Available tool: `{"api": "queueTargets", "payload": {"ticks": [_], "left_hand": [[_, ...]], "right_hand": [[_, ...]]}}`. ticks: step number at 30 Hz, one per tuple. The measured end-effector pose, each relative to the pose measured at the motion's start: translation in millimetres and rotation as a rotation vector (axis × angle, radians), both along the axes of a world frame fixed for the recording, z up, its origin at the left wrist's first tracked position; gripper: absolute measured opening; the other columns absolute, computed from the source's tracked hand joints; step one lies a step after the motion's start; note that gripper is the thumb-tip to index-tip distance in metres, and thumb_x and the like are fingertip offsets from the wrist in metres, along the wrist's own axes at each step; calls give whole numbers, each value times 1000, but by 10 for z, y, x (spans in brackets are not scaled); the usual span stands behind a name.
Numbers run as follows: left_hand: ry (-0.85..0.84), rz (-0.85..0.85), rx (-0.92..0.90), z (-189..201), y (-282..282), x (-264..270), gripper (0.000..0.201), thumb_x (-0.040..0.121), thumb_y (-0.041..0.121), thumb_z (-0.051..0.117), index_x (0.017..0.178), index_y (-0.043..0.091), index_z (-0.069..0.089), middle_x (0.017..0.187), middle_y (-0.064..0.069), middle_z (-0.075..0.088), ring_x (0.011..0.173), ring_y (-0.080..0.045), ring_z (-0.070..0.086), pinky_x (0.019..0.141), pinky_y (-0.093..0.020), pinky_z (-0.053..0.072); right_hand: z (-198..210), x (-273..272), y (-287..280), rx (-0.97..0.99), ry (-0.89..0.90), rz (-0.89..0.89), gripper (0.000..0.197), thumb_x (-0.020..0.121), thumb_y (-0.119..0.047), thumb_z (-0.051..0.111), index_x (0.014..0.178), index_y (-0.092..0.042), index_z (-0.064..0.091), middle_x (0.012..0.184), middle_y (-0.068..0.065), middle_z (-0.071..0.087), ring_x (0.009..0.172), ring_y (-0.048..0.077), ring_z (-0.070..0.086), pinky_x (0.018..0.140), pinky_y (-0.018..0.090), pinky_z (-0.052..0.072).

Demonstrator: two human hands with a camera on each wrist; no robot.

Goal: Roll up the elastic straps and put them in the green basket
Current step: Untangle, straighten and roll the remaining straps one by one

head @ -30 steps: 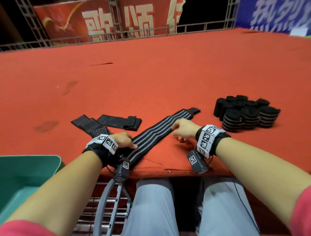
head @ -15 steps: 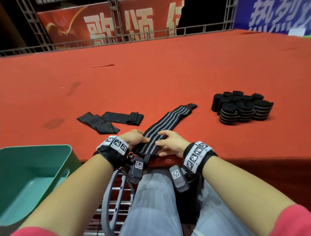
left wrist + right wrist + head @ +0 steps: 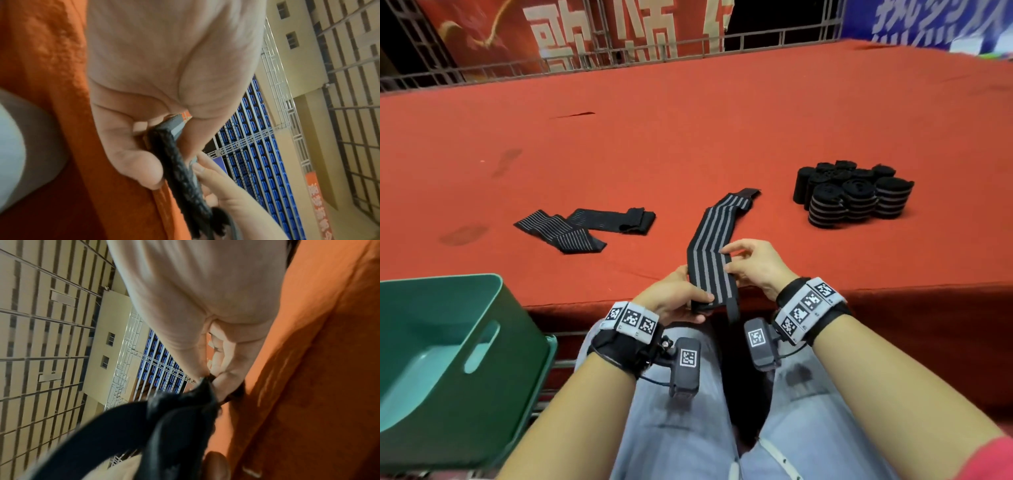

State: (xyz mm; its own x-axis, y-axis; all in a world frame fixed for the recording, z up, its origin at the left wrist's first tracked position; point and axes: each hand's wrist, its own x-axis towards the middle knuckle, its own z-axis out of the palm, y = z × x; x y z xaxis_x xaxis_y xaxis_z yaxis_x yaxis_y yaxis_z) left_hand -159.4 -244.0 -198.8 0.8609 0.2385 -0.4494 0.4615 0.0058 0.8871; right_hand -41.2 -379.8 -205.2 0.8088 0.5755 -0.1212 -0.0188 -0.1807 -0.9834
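Observation:
A long black strap with grey stripes (image 3: 711, 253) is lifted at its near end over the red table's front edge, its far end still lying on the cloth. My left hand (image 3: 677, 298) pinches the near end, thumb on top; the left wrist view shows the strap's edge (image 3: 174, 160) between thumb and fingers. My right hand (image 3: 748, 262) pinches the strap's right edge a little farther up, seen close in the right wrist view (image 3: 197, 395). A thin black tail (image 3: 732, 313) hangs from the strap. The green basket (image 3: 493, 308) stands at the lower left, beside my left knee.
Two more flat straps (image 3: 585, 226) lie crossed on the red cloth (image 3: 688, 137) to the left. Several rolled straps (image 3: 854, 195) stand in a cluster at the right. A metal railing and banners close off the table's far side.
Both hands have pulled the striped strap toward me and lifted its near end off the table edge. The right hand slid from the strap's middle to near the left hand.

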Motion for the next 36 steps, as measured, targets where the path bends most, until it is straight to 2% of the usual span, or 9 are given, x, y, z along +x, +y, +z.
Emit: {"api": "queueTargets", "payload": {"ticks": [4, 8, 11, 13, 19, 22, 25, 32, 36], "left_hand": [[-43, 32, -42, -153, -132, -5, 48, 88, -15, 54, 124, 15, 45, 89, -12, 64, 57, -20, 58, 45, -27, 45], [-52, 49, -68, -237, -282, -10, 54, 86, -15, 54, 130, 13, 43, 91, -16, 63, 55, -21, 55, 43, -27, 42], [-47, 62, -87, -308, -391, -11, 56, 86, -15, 54, 132, 13, 40, 94, -18, 62, 53, -20, 53, 41, -26, 40], [-60, 87, -119, -341, -432, -11, 58, 86, -16, 53, 133, 15, 38, 99, -20, 61, 53, -20, 52, 41, -26, 40], [-155, 257, -210, -380, -397, -14, 75, 86, -16, 57, 139, 28, 27, 92, -17, 67, 49, -20, 54, 40, -26, 44], [-180, 309, -219, -363, -399, -9, 72, 87, -15, 59, 138, 25, 27, 88, -16, 66, 47, -18, 55, 40, -26, 45], [-188, 336, -233, -348, -413, 0, 71, 87, -14, 60, 136, 25, 28, 90, -15, 66, 47, -18, 56, 40, -25, 46], [-211, 375, -158, -310, -386, -33, 61, 89, -6, 65, 134, 22, 35, 94, -15, 68, 54, -21, 63, 43, -28, 52], [-265, 371, 73, -319, -288, -119, 30, 91, 15, 69, 119, 20, 58, 108, -16, 64, 70, -21, 66, 51, -29, 54]], "right_hand": [[-90, -44, -191, 5, -13, 21, 32, 85, 8, 68, 114, -5, 65, 81, 14, 55, 54, 7, 59, 49, 24, 52], [-169, -76, -388, -44, -34, 84, 39, 84, 1, 72, 119, -16, 65, 96, 28, 63, 75, 25, 67, 58, 29, 58], [-225, -110, -494, -65, -54, 103, 39, 85, -2, 72, 118, -21, 66, 107, 20, 64, 89, 30, 70, 66, 31, 59], [-247, -144, -564, -57, -98, 83, 36, 87, -1, 69, 117, -21, 67, 118, 8, 64, 97, 26, 69, 65, 30, 59], [-277, -221, -777, 51, -207, 127, 35, 79, 19, 62, 101, -7, 72, 121, 0, 63, 83, 31, 67, 65, 30, 58], [-265, -262, -799, 32, -313, 206, 35, 76, 17, 66, 101, -8, 72, 124, -2, 57, 89, 24, 68, 78, 29, 56], [-279, -283, -766, 0, -392, 229, 32, 76, 12, 72, 99, -11, 73, 129, -3, 51, 90, 20, 66, 81, 26, 54], [-290, -280, -684, -15, -459, 184, 18, 78, 9, 73, 86, -7, 75, 107, -1, 60, 85, 8, 62, 79, 16, 48], [-313, -241, -685, -12, -391, 149, 27, 77, 8, 75, 83, -18, 73, 83, -3, 71, 76, 15, 66, 73, 25, 52]]}}
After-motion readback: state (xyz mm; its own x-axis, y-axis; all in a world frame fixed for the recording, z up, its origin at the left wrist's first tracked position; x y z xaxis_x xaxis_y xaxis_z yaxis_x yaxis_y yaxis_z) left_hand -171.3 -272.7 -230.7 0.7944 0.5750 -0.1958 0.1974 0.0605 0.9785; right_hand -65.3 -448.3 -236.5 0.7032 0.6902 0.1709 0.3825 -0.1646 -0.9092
